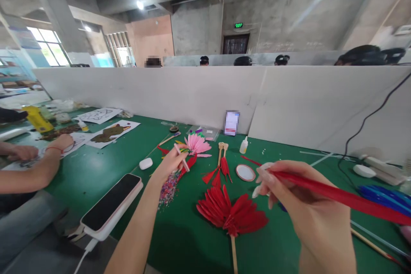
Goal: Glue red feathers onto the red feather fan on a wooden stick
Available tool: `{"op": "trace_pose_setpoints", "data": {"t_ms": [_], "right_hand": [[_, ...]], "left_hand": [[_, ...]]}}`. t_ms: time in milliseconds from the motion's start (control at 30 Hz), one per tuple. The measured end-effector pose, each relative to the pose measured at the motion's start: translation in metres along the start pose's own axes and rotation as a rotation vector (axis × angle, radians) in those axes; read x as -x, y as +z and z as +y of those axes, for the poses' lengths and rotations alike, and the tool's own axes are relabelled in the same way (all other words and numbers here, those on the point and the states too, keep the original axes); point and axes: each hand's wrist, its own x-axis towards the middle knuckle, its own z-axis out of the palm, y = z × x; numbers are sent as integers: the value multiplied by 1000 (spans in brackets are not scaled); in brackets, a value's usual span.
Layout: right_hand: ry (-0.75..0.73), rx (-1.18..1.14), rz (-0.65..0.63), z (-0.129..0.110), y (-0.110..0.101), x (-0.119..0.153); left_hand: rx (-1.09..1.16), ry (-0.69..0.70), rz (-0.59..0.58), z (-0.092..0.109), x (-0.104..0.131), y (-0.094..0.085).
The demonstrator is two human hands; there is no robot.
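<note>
Clamped between the fingers of your right hand (308,205) was a long, smooth red strip (340,195), flat and ribbon-like, running out past the right edge of the view. Pale white coverings (263,172) sat on fingertips of that hand. Your left hand (169,165) had its fingers closed on a slender, pale pinkish stick (181,157), held just beside a pink, many-petaled piece (196,144).

Between your forearms, the red fan-shaped piece (231,217) lay on the smooth green table (180,239), its thin, feathery blades spread in two wings above a plain wooden handle (234,252). Beyond it were pale wooden sticks (220,154) with red tassels (217,177), then a round white disc (245,172) with a reddish rim, and a small translucent bottle (244,145) standing upright. A loose scatter of tiny multicolored bits (168,190) lay by your left wrist, near a rounded white case (145,163).

A dark-screened phone (111,205) lay at the left with a white cable attached; another, lit phone (231,123) leaned against the pale partition (199,90). Glossy blue strands (385,199) lay bunched at the right. At the far left, another person's hand (61,143) rested on paper beside a brown textured picture (109,133).
</note>
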Motion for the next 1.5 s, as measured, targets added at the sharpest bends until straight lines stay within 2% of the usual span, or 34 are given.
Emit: {"op": "trace_pose_setpoints", "data": {"t_ms": [67,167,233,333,467,533,767,867,1000,1200,1367,1500], "right_hand": [[7,29,39,-3,1,1],[10,1,90,-4,5,0],[9,-13,91,-4,6,-2],[-8,-27,64,1,5,-6],[-4,-39,5,10,3,-12],[28,-41,-23,15,4,-15],[67,-130,10,26,14,-23],[90,-163,8,28,13,-25],[159,-183,-81,31,9,-27],[159,-119,-219,31,4,-27],[131,-34,-163,29,4,-26],[166,-17,-152,28,7,-27]], "left_hand": [[-124,-66,-99,-20,5,-4],[-316,-119,-234,-37,7,5],[-415,-121,-245,-40,1,17],[-471,-68,-170,-39,-13,39],[-364,80,-65,-23,-18,57],[-259,159,-85,-7,-12,62],[50,409,-403,71,22,76],[61,470,-540,91,31,79],[13,470,-489,96,34,76],[37,464,-489,95,32,67],[-10,451,-543,97,37,60],[-86,453,-531,101,40,54]]}}
